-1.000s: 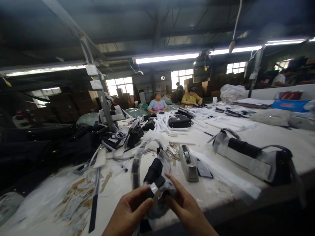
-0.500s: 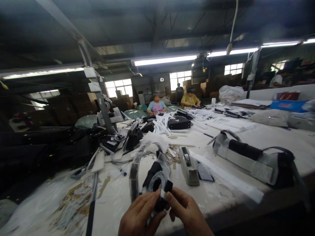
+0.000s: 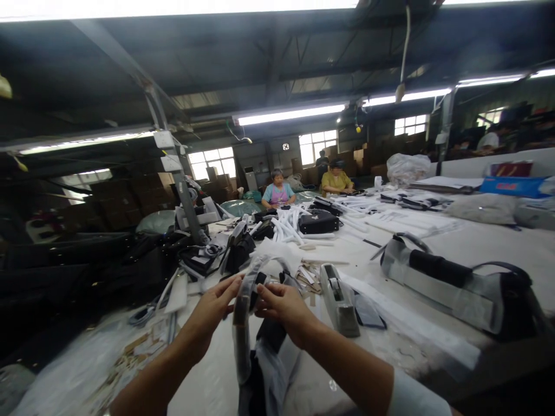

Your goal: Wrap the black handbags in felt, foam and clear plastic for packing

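A black bag (image 3: pixel 252 393) partly covered in thin white wrapping stands directly before me, with its curved handle (image 3: pixel 241 332) sheathed in clear plastic. My left hand (image 3: pixel 213 309) is at the outer side of this handle, its fingers closed on it and their tips partly hidden behind. From the inner side my right hand (image 3: pixel 284 309) pinches a small black piece (image 3: pixel 260 283) against the handle. To the right of that hand is a grey tape dispenser (image 3: pixel 340 303), with a dark flat phone-like item (image 3: pixel 369 311) beside it.
Another wrapped black bag (image 3: pixel 440 267) lies at the right. White tubes (image 3: pixel 287 225) and a black bag (image 3: pixel 318 222) are heaped farther back. Paper scraps (image 3: pixel 130 358) lie at the left, near a metal post (image 3: pixel 187 208). Two co-workers sit across the table.
Both hands have moved up and forward from the front of the bag to its handle. The small black piece has moved up with my right hand. The view has tilted slightly.
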`<act>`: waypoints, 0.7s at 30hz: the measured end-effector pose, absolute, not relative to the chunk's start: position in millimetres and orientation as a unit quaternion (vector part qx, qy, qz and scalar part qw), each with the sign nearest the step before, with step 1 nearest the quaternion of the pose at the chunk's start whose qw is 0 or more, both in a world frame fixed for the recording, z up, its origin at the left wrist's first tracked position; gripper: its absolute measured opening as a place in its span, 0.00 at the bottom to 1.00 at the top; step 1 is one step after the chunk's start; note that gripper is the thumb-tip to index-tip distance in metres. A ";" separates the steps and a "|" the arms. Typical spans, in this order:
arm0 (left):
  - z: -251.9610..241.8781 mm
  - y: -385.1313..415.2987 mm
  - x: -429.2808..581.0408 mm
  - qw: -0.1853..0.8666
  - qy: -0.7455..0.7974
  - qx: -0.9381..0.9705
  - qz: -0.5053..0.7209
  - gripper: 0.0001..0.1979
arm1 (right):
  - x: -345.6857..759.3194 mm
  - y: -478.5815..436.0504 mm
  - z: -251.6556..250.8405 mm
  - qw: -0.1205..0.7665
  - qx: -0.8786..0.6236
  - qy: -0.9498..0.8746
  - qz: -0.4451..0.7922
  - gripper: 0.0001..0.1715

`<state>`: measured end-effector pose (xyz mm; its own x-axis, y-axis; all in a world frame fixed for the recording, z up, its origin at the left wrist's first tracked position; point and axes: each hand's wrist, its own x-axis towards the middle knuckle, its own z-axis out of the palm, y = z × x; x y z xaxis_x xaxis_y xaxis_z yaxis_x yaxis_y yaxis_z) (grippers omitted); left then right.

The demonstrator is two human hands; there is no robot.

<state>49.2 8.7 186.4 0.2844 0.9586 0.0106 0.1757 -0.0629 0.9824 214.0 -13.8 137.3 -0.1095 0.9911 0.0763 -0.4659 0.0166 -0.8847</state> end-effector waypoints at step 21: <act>172.7 26.9 49.7 0.448 0.443 0.671 0.391 0.34 | 215.3 0.8 154.7 0.517 -0.326 -0.389 0.689 0.18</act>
